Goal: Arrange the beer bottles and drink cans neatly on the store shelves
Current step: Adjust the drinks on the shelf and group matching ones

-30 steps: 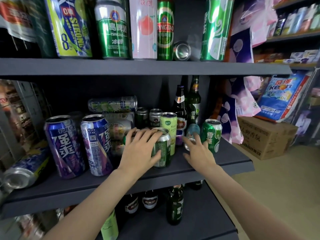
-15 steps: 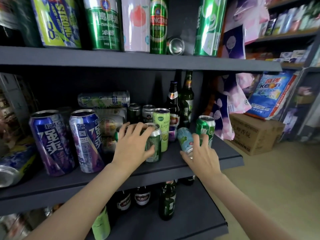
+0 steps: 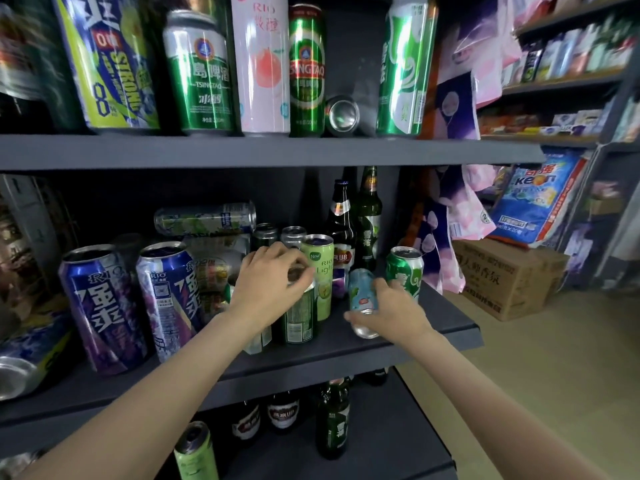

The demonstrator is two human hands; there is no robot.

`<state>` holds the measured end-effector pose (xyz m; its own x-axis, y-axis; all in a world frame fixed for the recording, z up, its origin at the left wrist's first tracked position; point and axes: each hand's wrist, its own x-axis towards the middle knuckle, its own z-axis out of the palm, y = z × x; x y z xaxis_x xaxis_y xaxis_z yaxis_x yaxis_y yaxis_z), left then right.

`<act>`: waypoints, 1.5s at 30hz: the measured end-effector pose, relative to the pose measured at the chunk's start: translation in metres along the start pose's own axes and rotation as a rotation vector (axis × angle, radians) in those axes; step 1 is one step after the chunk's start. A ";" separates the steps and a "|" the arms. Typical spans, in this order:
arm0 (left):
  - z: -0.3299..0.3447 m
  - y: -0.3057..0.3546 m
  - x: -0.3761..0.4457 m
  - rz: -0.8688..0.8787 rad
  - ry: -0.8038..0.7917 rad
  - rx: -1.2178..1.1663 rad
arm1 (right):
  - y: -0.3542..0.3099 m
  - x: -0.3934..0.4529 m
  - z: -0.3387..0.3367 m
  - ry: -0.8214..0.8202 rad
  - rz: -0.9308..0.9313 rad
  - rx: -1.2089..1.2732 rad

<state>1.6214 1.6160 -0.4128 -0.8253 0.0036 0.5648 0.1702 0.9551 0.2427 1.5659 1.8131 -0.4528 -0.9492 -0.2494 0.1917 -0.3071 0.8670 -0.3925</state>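
On the middle shelf (image 3: 433, 336) my left hand (image 3: 268, 287) grips the top of a dark green can (image 3: 299, 315) that stands upright. My right hand (image 3: 394, 313) holds a light blue can (image 3: 362, 299), tilted with its bottom toward me. A pale green Rio Light can (image 3: 320, 271) stands behind the green can. A green beer can (image 3: 405, 273) stands just right of my right hand. Two beer bottles (image 3: 356, 223) stand at the back. Two purple Rio cans (image 3: 138, 299) stand at the left.
Several cans lie on their sides behind the purple ones and at the far left (image 3: 20, 362). The upper shelf (image 3: 277, 152) carries a row of tall cans. Bottles and a green can (image 3: 195, 452) stand on the lower shelf. A cardboard box (image 3: 509, 275) sits on the floor at right.
My right hand has lifted the light blue can off the shelf and drawn it toward me, tilted. My left hand has shifted from the green can's side onto its top.
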 end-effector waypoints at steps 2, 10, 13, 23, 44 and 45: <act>0.000 0.005 0.012 -0.039 -0.010 -0.076 | -0.003 0.012 -0.022 0.142 -0.066 0.063; 0.017 -0.003 0.056 -0.006 -0.218 -0.130 | -0.023 0.129 -0.028 0.136 0.013 0.540; 0.019 -0.011 0.055 0.054 -0.204 -0.116 | -0.024 0.165 -0.005 0.089 0.042 0.550; 0.026 -0.012 0.054 0.014 -0.142 -0.189 | -0.026 0.169 0.013 0.310 0.028 0.476; 0.005 0.010 0.016 0.073 0.115 -0.166 | 0.003 -0.025 -0.071 0.505 -0.451 0.500; 0.004 0.008 -0.002 0.137 0.188 -0.143 | 0.002 -0.037 -0.075 0.489 -0.442 0.498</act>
<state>1.6224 1.6253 -0.4154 -0.6772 0.0615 0.7332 0.3586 0.8977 0.2559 1.6055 1.8567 -0.3935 -0.6322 -0.2074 0.7465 -0.7487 0.4117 -0.5196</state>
